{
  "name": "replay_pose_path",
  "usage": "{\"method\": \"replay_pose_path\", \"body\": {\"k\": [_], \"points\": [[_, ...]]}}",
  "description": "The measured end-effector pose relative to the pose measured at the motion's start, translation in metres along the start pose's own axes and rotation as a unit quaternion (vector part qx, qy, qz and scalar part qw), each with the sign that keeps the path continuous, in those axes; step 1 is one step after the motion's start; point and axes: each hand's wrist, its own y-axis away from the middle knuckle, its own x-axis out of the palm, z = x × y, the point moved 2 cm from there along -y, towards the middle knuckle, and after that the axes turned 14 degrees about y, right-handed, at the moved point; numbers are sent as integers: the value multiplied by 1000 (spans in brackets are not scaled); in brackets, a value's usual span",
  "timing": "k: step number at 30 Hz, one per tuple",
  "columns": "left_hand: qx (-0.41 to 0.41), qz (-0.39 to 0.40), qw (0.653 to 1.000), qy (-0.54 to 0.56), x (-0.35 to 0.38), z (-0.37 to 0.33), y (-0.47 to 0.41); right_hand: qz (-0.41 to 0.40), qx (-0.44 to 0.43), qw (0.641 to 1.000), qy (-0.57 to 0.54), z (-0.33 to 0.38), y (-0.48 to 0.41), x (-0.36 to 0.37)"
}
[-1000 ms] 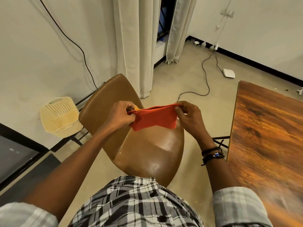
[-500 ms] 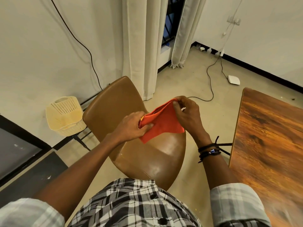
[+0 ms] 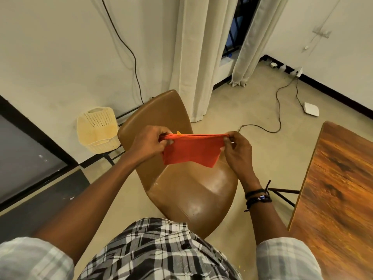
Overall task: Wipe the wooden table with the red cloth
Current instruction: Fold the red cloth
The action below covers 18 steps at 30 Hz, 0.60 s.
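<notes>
Both hands, left (image 3: 149, 141) and right (image 3: 237, 145), pinch the cloth (image 3: 191, 150) taut above the chair (image 3: 191, 190); the table (image 3: 339, 188) lies to the right, nearer the right hand.

Red cloth (image 3: 191, 149), brown chair (image 3: 193, 190), plaid shirt (image 3: 161, 249)

The wooden table (image 3: 339, 188) runs off the right and bottom edges, so only one corner and one long side show. Its frame is hidden except for two dark bars (image 3: 282, 192). The chair (image 3: 193, 195) loses its near rim behind the plaid shirt (image 3: 157, 249) and part of its back behind the red cloth (image 3: 191, 150) — whose top corners vanish inside the pinching left hand (image 3: 149, 142) and right hand (image 3: 237, 147). Curtains (image 3: 191, 57) cover most of the window (image 3: 234, 27). The bits by the far wall (image 3: 273, 64) are too small to tell.
</notes>
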Motion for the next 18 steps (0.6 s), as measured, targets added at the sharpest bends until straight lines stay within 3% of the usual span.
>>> {"method": "replay_pose_path", "body": {"k": [7, 11, 18], "points": [[-32, -83, 996, 27, -36, 12, 19, 137, 25, 977, -161, 33, -12, 33], [-54, -129, 990, 21, -70, 25, 28, 169, 11, 962, -212, 70, -23, 54], [-91, -215, 972, -1, -149, 67, 35, 257, -132, 946, -148, 147, -48, 106]]}}
